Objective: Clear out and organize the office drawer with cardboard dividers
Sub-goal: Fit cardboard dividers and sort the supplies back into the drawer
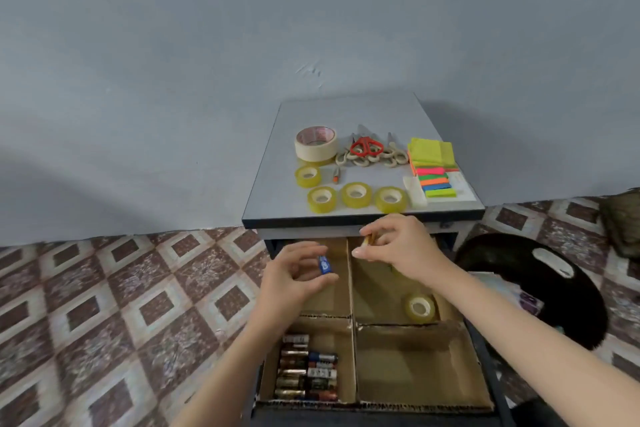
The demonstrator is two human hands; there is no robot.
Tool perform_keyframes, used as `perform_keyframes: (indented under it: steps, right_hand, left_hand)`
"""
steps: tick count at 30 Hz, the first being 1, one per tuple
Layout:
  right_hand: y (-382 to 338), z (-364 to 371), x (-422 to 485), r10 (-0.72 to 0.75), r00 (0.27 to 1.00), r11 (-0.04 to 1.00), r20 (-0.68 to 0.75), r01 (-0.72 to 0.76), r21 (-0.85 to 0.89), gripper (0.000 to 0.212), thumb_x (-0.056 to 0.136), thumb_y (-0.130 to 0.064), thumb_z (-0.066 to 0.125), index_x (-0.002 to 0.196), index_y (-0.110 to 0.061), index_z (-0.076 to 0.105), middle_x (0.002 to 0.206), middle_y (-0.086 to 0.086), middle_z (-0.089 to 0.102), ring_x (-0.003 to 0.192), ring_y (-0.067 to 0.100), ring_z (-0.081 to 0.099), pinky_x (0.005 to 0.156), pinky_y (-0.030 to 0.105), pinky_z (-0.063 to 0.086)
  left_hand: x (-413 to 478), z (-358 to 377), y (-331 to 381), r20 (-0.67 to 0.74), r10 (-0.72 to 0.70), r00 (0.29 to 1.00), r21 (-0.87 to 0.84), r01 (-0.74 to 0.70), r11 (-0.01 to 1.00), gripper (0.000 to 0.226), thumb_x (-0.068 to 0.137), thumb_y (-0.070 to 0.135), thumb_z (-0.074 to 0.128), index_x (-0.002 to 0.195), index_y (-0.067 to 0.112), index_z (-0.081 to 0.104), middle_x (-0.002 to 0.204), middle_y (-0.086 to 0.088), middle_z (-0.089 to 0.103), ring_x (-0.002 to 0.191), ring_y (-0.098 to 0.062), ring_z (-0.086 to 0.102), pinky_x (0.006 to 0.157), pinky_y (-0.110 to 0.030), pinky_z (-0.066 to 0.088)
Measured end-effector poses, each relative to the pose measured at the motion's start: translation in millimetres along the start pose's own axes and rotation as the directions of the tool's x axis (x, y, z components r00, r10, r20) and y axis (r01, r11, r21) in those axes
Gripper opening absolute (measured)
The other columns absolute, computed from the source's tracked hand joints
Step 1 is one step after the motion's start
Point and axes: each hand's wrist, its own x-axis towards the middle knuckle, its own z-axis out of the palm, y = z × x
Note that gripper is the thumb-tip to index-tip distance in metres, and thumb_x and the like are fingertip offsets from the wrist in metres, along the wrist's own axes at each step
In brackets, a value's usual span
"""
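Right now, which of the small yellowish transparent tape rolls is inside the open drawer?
The small yellowish tape roll in the far right cardboard compartment. The other four rolls sit on the grey tabletop.

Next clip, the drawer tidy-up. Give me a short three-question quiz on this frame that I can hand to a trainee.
1. True or false: the left hand holds a small blue battery while the right hand pinches a small yellowish object.
2. Which compartment of the open drawer with brown cardboard dividers holds the row of batteries? A) near left B) near right C) far right
3. Fill in: ____ yellowish clear tape rolls lie on the grey tabletop, not counting the larger cream roll.

Key: 1 true; 2 A; 3 four.
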Motion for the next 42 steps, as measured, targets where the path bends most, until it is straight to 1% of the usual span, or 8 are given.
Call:
perform_keyframes:
  steps: [5,10,13,15,17,23,28,42]
  right_hand:
    - [23,43,-37,0.2,0.979,0.949,0.03,-0.201,0.245,0.014,0.076,-0.005,0.075,0.088,-0.003,0.07,0.083,0.015,0.068,0.066,0.018,0.066,0.067,0.03,0.06]
    - [40,60,-46,0.25,0.964,0.953,0.087,-0.261,0.156,0.021,0.075,0.002,0.074,0.093,-0.006,0.068,0.092,0.01,0.065,0.069,0.022,0.067,0.069,0.033,0.059]
    - [44,65,-41,0.26,0.963,0.959,0.068,-0.266,0.098,0.035,0.073,0.003,0.075,0.103,-0.013,0.066,0.105,0.004,0.061,0.081,0.025,0.068,0.074,0.037,0.059]
    - [48,68,-35,0.282,0.957,0.954,0.073,-0.287,0.084,0.046,0.073,0.003,0.075,0.113,-0.014,0.062,0.104,0.003,0.06,0.081,0.022,0.066,0.071,0.032,0.058]
    - [52,70,-30,0.309,0.948,0.947,0.073,-0.314,0.069,0.05,0.073,0.002,0.075,0.119,-0.013,0.06,0.104,0.005,0.059,0.077,0.02,0.065,0.065,0.024,0.054]
    - [65,68,-20,0.338,0.936,0.936,0.1,-0.345,0.07,0.045,0.074,-0.001,0.075,0.116,-0.011,0.063,0.104,0.008,0.063,0.071,0.012,0.064,0.058,0.014,0.047]
    - [73,67,-16,0.35,0.926,0.927,0.144,-0.364,0.088,0.047,0.074,0.004,0.073,0.118,-0.011,0.062,0.105,0.01,0.063,0.085,0.022,0.067,0.075,0.027,0.055]
    - [84,70,-18,0.379,0.909,0.898,0.174,-0.407,0.169,0.046,0.074,0.009,0.071,0.116,-0.009,0.063,0.101,0.011,0.062,0.086,0.025,0.065,0.069,0.023,0.054]
  left_hand:
    - [-57,2,-33,-0.073,-0.216,0.974,-0.175,0.201,0.964,0.015,0.074,0.008,0.075,0.08,0.022,0.073,0.097,0.003,0.071,0.08,-0.007,0.068,0.073,-0.021,0.053]
    - [-73,-7,-61,0.059,-0.207,0.976,0.172,0.195,0.966,0.048,0.071,0.0,0.077,0.112,0.021,0.06,0.092,0.004,0.065,0.08,-0.011,0.064,0.075,-0.018,0.054]
    - [-68,-13,-85,0.22,-0.15,0.964,0.587,-0.008,0.81,0.034,0.077,0.009,0.073,0.111,0.011,0.068,0.098,-0.002,0.069,0.091,-0.018,0.064,0.087,-0.031,0.051]
    - [-62,-14,-96,0.366,-0.138,0.92,0.73,-0.192,0.656,0.03,0.084,0.012,0.064,0.113,0.014,0.068,0.107,-0.006,0.068,0.101,-0.026,0.062,0.088,-0.037,0.048]
    - [-54,-12,-101,0.455,-0.173,0.873,0.787,-0.303,0.537,0.034,0.087,0.008,0.056,0.118,0.016,0.065,0.113,-0.007,0.065,0.107,-0.03,0.058,0.088,-0.041,0.047]
    - [-33,6,-111,0.576,-0.19,0.795,0.794,-0.49,0.36,0.042,0.089,0.003,0.044,0.126,0.018,0.057,0.117,-0.006,0.061,0.111,-0.029,0.054,0.081,-0.038,0.043]
    - [-24,16,-130,0.563,-0.219,0.797,0.796,-0.451,0.405,0.039,0.088,0.002,0.044,0.121,0.015,0.058,0.115,-0.007,0.063,0.108,-0.031,0.058,0.08,-0.042,0.05]
    - [-17,19,-142,0.513,-0.237,0.825,0.789,-0.345,0.509,0.037,0.087,-0.001,0.047,0.112,0.018,0.067,0.111,-0.006,0.066,0.102,-0.029,0.06,0.081,-0.041,0.051]
